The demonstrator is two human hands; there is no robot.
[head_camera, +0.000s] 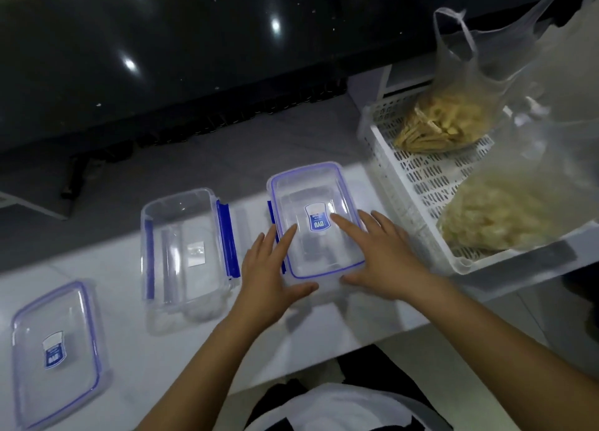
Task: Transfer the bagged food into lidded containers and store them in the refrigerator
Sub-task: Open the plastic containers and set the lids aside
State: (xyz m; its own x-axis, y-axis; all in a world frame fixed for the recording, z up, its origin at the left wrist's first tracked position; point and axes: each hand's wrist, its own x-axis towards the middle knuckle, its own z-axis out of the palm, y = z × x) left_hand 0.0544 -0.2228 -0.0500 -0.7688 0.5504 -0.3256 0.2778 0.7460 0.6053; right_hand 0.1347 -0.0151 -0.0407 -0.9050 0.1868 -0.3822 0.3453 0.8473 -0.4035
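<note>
Both hands flat, fingers spread: left hand (272,268), right hand (385,255) pressing lid on container (316,216), mid white surface (136,317). Open container (184,252) to left, spare lid (55,349) far left. Food bags (453,119) in basket (418,184) at right.

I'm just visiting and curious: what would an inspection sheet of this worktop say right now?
Surface: white countertop, bare in front.
Job's things: clear lidded container with blue seal; open clear container with blue clips; separate clear lid; two clear bags of pale food in a white perforated basket.
Clutter: nothing seen.
Hands: left hand and right hand rest flat on the lidded container.
Cables: nothing seen.
Surroundings: dark glossy surface behind.
</note>
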